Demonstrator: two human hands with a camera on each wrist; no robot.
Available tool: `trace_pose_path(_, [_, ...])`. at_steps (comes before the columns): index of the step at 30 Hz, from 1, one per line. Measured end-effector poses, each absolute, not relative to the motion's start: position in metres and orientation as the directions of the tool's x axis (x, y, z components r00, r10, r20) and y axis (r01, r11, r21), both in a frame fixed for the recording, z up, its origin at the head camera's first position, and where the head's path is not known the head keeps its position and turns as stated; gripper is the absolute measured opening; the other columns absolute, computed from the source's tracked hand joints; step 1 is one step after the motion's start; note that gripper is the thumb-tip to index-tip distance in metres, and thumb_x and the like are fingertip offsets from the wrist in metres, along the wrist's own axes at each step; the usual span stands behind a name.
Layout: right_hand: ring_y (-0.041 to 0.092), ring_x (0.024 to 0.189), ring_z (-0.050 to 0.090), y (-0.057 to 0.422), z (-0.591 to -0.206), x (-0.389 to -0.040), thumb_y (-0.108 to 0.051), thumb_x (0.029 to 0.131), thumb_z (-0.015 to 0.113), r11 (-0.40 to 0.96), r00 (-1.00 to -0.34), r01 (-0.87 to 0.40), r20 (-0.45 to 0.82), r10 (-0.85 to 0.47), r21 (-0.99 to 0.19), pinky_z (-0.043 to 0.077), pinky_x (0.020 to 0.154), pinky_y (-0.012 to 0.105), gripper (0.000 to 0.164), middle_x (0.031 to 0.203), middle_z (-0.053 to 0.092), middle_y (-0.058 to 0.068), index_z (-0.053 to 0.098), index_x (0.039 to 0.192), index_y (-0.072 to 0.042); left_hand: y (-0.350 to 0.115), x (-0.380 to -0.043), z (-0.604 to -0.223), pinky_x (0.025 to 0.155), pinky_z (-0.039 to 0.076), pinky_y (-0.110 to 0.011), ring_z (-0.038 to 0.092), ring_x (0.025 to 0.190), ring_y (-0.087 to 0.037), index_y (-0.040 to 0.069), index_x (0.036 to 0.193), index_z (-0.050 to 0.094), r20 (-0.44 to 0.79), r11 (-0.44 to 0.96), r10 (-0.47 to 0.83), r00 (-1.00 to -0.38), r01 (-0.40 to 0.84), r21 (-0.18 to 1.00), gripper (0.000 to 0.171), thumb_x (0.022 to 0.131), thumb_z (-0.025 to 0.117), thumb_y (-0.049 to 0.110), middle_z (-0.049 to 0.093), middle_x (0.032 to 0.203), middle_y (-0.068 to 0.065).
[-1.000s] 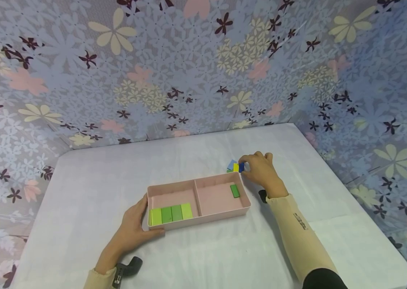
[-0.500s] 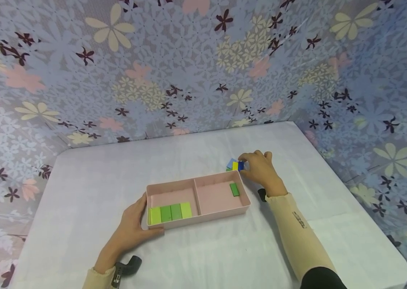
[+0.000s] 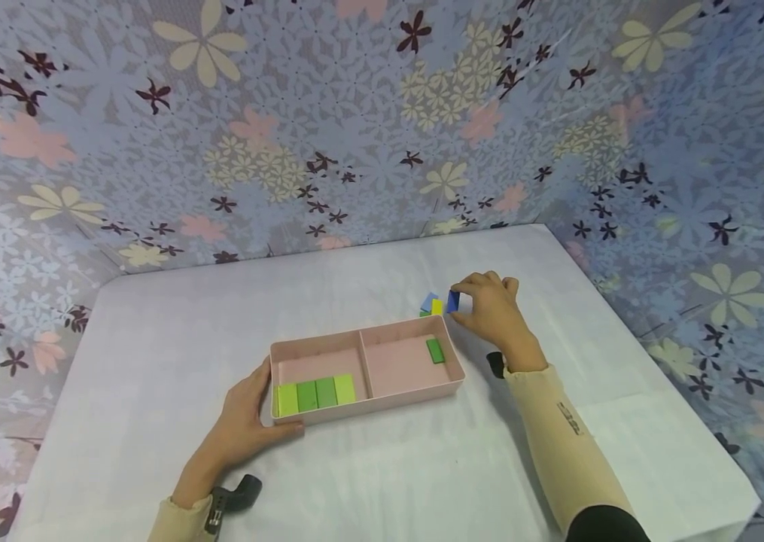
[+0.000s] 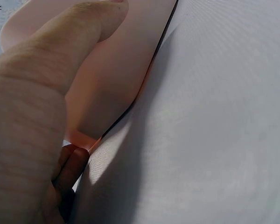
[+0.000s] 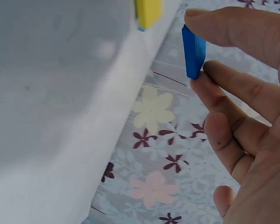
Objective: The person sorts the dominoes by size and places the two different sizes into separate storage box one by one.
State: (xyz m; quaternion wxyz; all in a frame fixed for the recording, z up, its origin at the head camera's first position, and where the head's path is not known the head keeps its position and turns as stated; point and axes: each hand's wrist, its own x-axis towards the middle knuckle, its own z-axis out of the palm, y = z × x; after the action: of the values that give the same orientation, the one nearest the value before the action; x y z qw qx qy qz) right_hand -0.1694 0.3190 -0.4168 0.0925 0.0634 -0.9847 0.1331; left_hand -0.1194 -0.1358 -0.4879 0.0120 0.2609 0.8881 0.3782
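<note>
My right hand [image 3: 495, 312] pinches a dark blue domino-like block [image 3: 453, 302] between thumb and fingertips, off the back right corner of a pink two-compartment box [image 3: 398, 370]. In the right wrist view the blue block [image 5: 194, 52] is held by its ends. My left hand [image 3: 239, 423] grips the box's left end, the thumb along the front wall and the fingers around the side. In the left wrist view the thumb [image 4: 95, 21] lies against the pink wall. Several green and yellow-green blocks [image 3: 326, 392] line the front of the left compartment. A single green block [image 3: 435, 351] lies in the right one.
Just behind the box's back right corner are a yellow block [image 3: 436, 307], a light blue block [image 3: 430, 301] and a green block, partly hidden by the wall. A white cloth [image 3: 165, 324] covers the table, with flower-patterned fabric [image 3: 368, 150] behind and at the sides.
The blue block has come away from the yellow one, lifted and turned in my right hand's pinch. My left hand keeps its grip on the box; the head view has shifted slightly.
</note>
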Motion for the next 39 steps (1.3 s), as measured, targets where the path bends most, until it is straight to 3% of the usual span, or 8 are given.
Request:
trace_pose_path(15, [0.025, 0.105, 0.051, 0.297, -0.387, -0.145, -0.028, 0.077, 0.088, 0.896, -0.908, -0.351, 0.333, -0.254, -0.274, 0.023, 0.091, 0.058, 0.045, 0.115, 0.067, -0.001, 0.073, 0.119, -0.017, -0.134, -0.117, -0.487, 0.117, 0.024, -0.065, 0.03, 0.148, -0.04, 0.014, 0.163, 0.01, 0.13, 0.61, 0.454, -0.881, 0.414, 0.676, 0.126, 0.072, 0.084, 0.06, 0.027, 0.165, -0.012])
trace_pose_path(24, [0.022, 0.107, 0.052, 0.291, -0.391, -0.137, -0.034, 0.076, 0.089, 0.882, -0.914, -0.375, 0.276, -0.299, -0.285, 0.022, 0.097, 0.062, 0.043, 0.113, 0.068, -0.004, 0.073, 0.114, -0.021, -0.133, -0.111, -0.489, 0.114, 0.029, -0.066, 0.035, 0.145, -0.04, 0.012, 0.163, 0.016, 0.164, 0.6, 0.448, -0.879, 0.432, 0.674, 0.124, 0.071, 0.085, 0.058, 0.033, 0.163, -0.013])
trace_pose_path(29, [0.021, 0.105, 0.052, 0.285, -0.395, -0.132, -0.031, 0.076, 0.089, 0.863, -0.902, -0.414, 0.255, -0.348, -0.289, 0.023, 0.096, 0.058, 0.04, 0.112, 0.068, -0.005, 0.074, 0.112, -0.02, -0.131, -0.108, -0.489, 0.114, 0.029, -0.066, 0.036, 0.145, -0.04, 0.012, 0.163, 0.016, 0.179, 0.597, 0.447, -0.876, 0.441, 0.67, 0.124, 0.07, 0.086, 0.056, 0.034, 0.162, -0.014])
trace_pose_path(35, [0.015, 0.1, 0.049, 0.278, -0.408, -0.13, -0.03, 0.075, 0.086, 0.828, -0.873, -0.485, 0.215, -0.438, -0.282, 0.032, 0.085, 0.041, 0.043, 0.109, 0.068, -0.01, 0.076, 0.115, -0.021, -0.13, -0.108, -0.49, 0.114, 0.031, -0.064, 0.037, 0.144, -0.04, 0.009, 0.162, 0.018, 0.201, 0.587, 0.453, -0.868, 0.461, 0.665, 0.124, 0.07, 0.087, 0.055, 0.035, 0.162, -0.015])
trace_pose_path(39, [0.016, 0.099, 0.048, 0.275, -0.417, -0.13, -0.029, 0.072, 0.084, 0.823, -0.865, -0.501, 0.196, -0.463, -0.267, 0.033, 0.079, 0.037, 0.045, 0.11, 0.069, -0.009, 0.075, 0.116, -0.021, -0.13, -0.108, -0.491, 0.114, 0.03, -0.064, 0.037, 0.144, -0.04, 0.012, 0.162, 0.017, 0.195, 0.59, 0.449, -0.872, 0.453, 0.668, 0.125, 0.07, 0.087, 0.056, 0.034, 0.162, -0.014])
